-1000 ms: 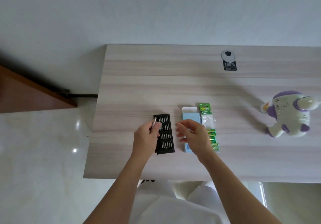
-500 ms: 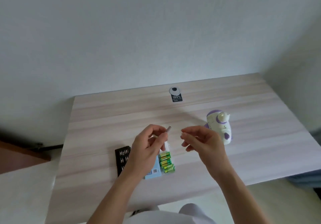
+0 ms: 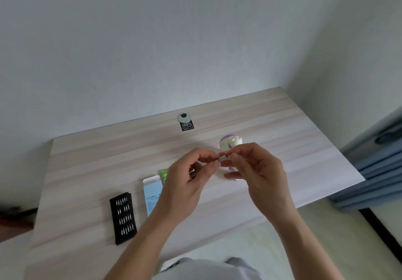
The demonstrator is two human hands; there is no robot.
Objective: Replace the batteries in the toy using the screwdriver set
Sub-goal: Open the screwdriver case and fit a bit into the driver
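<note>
Both our left hand (image 3: 185,184) and right hand (image 3: 258,171) pinch a slim driver piece (image 3: 218,159) between curled fingertips above the table (image 3: 304,149), where the toy (image 3: 228,143) sits partly hidden behind our right hand, with the battery pack (image 3: 163,173), blue box (image 3: 151,195) and black bit case (image 3: 123,217) lying further left.

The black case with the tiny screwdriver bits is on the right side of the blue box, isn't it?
No. The head view shows the black case lying to the left of the blue box, both flat on the table.
</note>
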